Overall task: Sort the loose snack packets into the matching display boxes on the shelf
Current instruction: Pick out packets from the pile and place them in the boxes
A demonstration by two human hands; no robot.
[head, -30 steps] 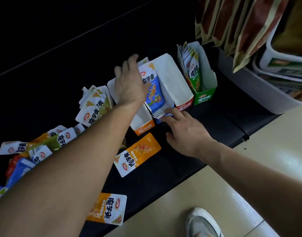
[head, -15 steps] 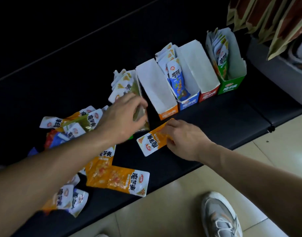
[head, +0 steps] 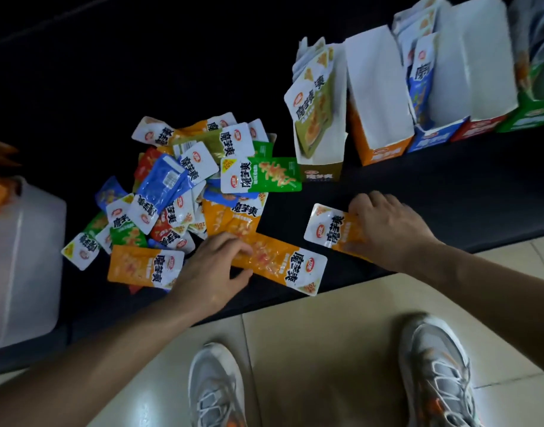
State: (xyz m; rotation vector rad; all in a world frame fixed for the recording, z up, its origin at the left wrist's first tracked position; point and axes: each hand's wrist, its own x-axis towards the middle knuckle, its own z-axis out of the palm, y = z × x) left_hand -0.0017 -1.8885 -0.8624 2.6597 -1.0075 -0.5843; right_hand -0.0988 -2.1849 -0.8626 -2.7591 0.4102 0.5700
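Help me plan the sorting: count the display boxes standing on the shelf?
5, in one row: olive box nearest the pile, then orange box, blue box, red box, and green box at the frame's right edge. More may be hidden beyond it.

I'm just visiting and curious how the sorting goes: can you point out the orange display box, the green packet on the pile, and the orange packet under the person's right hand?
orange display box (head: pixel 384 152), head view, orange front panel.
green packet (head: pixel 274 177), head view, its green middle.
orange packet (head: pixel 332 228), head view, white printed end left of the right hand.
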